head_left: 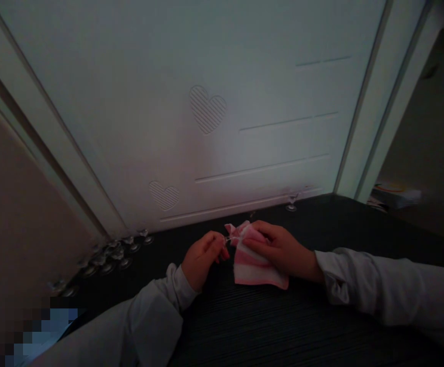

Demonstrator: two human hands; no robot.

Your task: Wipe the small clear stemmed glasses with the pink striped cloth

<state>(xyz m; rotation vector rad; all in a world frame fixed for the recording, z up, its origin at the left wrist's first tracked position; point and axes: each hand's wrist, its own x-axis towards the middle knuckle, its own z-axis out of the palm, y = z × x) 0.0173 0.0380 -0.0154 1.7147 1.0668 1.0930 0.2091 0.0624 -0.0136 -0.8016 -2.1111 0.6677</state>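
My left hand [205,257] is closed, its fingertips pinching one end of a small clear stemmed glass [228,239]. Only a short bit of that glass shows; the rest is hidden by fingers and cloth. A pink and white striped cloth [260,270] is gripped in my right hand [277,250], bunched against the other end of the glass and hanging down towards the table. Both hands are close together above the dark table [222,326].
Several small stemmed glasses [107,262] stand clustered at the table's left edge. A single glass [291,203] stands at the back right, near the white panel [130,102] with carved hearts. Beyond the right edge lies a white stack [397,196].
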